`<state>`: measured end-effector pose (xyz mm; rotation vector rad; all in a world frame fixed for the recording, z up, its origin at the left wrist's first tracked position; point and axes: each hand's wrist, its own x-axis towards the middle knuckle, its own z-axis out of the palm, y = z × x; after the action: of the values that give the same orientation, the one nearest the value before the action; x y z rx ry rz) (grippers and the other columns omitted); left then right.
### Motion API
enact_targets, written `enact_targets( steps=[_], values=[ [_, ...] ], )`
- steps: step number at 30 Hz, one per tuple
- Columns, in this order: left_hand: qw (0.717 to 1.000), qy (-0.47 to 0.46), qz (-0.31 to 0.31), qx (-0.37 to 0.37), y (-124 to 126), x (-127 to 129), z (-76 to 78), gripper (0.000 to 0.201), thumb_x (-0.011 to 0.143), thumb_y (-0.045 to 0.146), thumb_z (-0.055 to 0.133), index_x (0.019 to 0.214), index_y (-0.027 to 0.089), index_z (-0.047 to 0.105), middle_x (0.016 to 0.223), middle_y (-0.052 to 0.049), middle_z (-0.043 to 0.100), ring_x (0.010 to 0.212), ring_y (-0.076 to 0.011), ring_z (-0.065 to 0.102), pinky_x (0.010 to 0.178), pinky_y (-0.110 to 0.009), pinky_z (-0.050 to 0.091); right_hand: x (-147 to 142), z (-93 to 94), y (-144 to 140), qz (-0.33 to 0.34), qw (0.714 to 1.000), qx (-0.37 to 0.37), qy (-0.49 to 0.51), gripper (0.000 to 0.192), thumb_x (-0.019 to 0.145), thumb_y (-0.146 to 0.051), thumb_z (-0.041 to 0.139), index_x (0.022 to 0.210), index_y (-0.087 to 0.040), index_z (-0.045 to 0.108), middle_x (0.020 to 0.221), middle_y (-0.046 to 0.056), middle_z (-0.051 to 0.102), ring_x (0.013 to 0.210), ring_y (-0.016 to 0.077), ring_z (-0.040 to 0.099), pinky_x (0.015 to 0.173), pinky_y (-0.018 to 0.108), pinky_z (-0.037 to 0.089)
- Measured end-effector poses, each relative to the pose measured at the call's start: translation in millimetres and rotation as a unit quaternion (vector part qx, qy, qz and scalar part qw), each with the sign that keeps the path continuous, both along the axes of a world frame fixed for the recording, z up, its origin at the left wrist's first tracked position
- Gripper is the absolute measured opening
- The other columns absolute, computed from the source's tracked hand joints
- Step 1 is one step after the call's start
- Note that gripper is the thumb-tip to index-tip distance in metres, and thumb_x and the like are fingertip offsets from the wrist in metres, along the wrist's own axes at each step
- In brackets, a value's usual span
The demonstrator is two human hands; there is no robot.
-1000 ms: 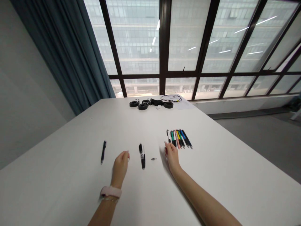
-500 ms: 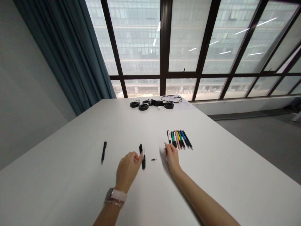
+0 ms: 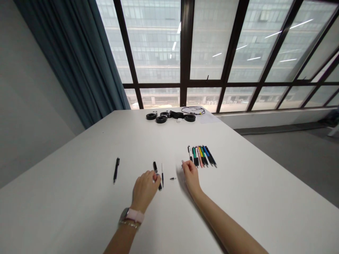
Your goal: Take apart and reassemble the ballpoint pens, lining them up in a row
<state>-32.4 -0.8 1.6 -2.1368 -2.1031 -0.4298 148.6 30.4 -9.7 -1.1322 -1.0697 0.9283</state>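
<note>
White table (image 3: 238, 197) carries everything. The left hand (image 3: 144, 190) pinches the near end of a black pen barrel (image 3: 156, 170) with curled fingers. A thin refill (image 3: 162, 174) lies just right of it, then a small tip (image 3: 172, 179). The right hand (image 3: 190, 176) rests on the table, fingers loosely bent and holding nothing, beside a row of coloured pens (image 3: 202, 156). Another black pen (image 3: 116, 170) lies well to the left.

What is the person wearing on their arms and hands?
Both forearms are bare, with no sleeves or gloves in view. The left hand has a pale pink watch strap at its wrist, beside a thin bracelet. The right hand wears nothing that shows.
</note>
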Motion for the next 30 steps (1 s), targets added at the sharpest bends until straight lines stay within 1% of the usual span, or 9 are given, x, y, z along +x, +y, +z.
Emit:
enact_targets(
  steps=[2, 4, 7, 9, 11, 15, 18, 24, 30],
  values=[
    [1.0, 0.005, 0.008, 0.0, -0.1, 0.0, 0.4, 0.024, 0.086, 0.028, 0.04, 0.069, 0.02, 0.054, 0.071, -0.004, 0.062, 0.071, -0.0192, 0.057, 0.066, -0.031, 0.033, -1.6, 0.8, -5.3, 0.02, 0.997, 0.013, -0.071, 0.022, 0.084, -0.042, 0.05, 0.078, -0.021, 0.052, 0.057, -0.007, 0.042, 0.053, 0.0127, 0.04, 0.053, 0.024, 0.031],
    [1.0, 0.015, 0.015, 0.005, -0.6, -0.2, 0.8, 0.023, 0.085, 0.029, 0.04, 0.069, 0.02, 0.055, 0.072, -0.004, 0.063, 0.072, -0.0201, 0.057, 0.067, -0.032, 0.033, -3.7, 3.2, -11.8, 0.047, 0.982, 0.042, -0.179, 0.019, 0.086, -0.036, 0.049, 0.097, -0.022, 0.055, 0.061, -0.005, 0.049, 0.055, 0.0135, 0.045, 0.055, 0.024, 0.032],
    [0.999, 0.029, 0.023, 0.014, -1.5, -1.1, 2.2, 0.022, 0.084, 0.029, 0.041, 0.07, 0.02, 0.056, 0.074, -0.006, 0.063, 0.075, -0.0217, 0.058, 0.068, -0.033, 0.033, -9.0, 8.6, -20.8, 0.081, 0.926, 0.116, -0.349, 0.025, 0.086, -0.026, 0.048, 0.109, -0.019, 0.055, 0.074, 0.001, 0.059, 0.068, 0.0171, 0.054, 0.064, 0.027, 0.036],
    [0.999, 0.031, 0.025, 0.017, -2.2, -2.6, 4.2, 0.022, 0.083, 0.03, 0.041, 0.07, 0.02, 0.056, 0.075, -0.006, 0.063, 0.077, -0.0228, 0.058, 0.069, -0.033, 0.034, -14.4, 11.8, -24.7, 0.099, 0.882, 0.148, -0.436, 0.025, 0.087, -0.022, 0.046, 0.109, -0.017, 0.056, 0.082, 0.005, 0.063, 0.076, 0.0198, 0.056, 0.069, 0.029, 0.037],
    [0.999, 0.025, 0.026, 0.006, -2.8, -5.0, 6.6, 0.023, 0.082, 0.032, 0.042, 0.069, 0.02, 0.057, 0.075, -0.007, 0.063, 0.077, -0.0236, 0.058, 0.069, -0.033, 0.034, -20.7, 13.8, -27.1, 0.104, 0.851, 0.158, -0.49, 0.02, 0.087, -0.019, 0.047, 0.104, -0.016, 0.057, 0.09, 0.007, 0.065, 0.082, 0.0213, 0.057, 0.072, 0.03, 0.037],
    [0.999, 0.004, 0.03, -0.033, -4.5, -11.0, 11.3, 0.023, 0.081, 0.033, 0.042, 0.07, 0.019, 0.057, 0.076, -0.007, 0.064, 0.079, -0.0243, 0.06, 0.071, -0.034, 0.036, -31.2, 16.1, -31.1, 0.114, 0.812, 0.151, -0.553, 0.019, 0.086, -0.017, 0.049, 0.104, -0.017, 0.055, 0.092, 0.007, 0.066, 0.083, 0.0218, 0.057, 0.073, 0.031, 0.035],
    [0.998, 0.001, 0.037, -0.043, -5.9, -13.8, 13.8, 0.023, 0.08, 0.032, 0.041, 0.07, 0.019, 0.057, 0.076, -0.008, 0.065, 0.079, -0.0246, 0.06, 0.071, -0.034, 0.036, -35.0, 18.2, -33.7, 0.128, 0.783, 0.154, -0.589, 0.02, 0.086, -0.017, 0.05, 0.106, -0.016, 0.054, 0.094, 0.008, 0.066, 0.082, 0.0224, 0.056, 0.071, 0.032, 0.034],
    [0.995, -0.042, 0.057, -0.069, -7.1, -13.3, 18.5, 0.025, 0.081, 0.033, 0.04, 0.065, 0.02, 0.055, 0.072, -0.007, 0.065, 0.072, -0.0224, 0.06, 0.066, -0.031, 0.034, -36.6, 25.4, -34.4, 0.127, 0.753, 0.14, -0.631, 0.017, 0.088, -0.026, 0.05, 0.098, -0.014, 0.056, 0.087, 0.009, 0.065, 0.08, 0.0234, 0.056, 0.07, 0.034, 0.034],
    [0.976, -0.174, 0.088, -0.095, -5.2, -16.7, 17.6, 0.029, 0.082, 0.039, 0.041, 0.066, 0.021, 0.057, 0.07, -0.005, 0.064, 0.065, -0.0194, 0.057, 0.059, -0.028, 0.033, -43.8, 26.1, -32.6, 0.148, 0.741, 0.148, -0.638, 0.04, 0.089, -0.028, 0.05, 0.124, -0.008, 0.045, 0.094, 0.012, 0.067, 0.086, 0.0251, 0.056, 0.075, 0.035, 0.035]
  ],
)
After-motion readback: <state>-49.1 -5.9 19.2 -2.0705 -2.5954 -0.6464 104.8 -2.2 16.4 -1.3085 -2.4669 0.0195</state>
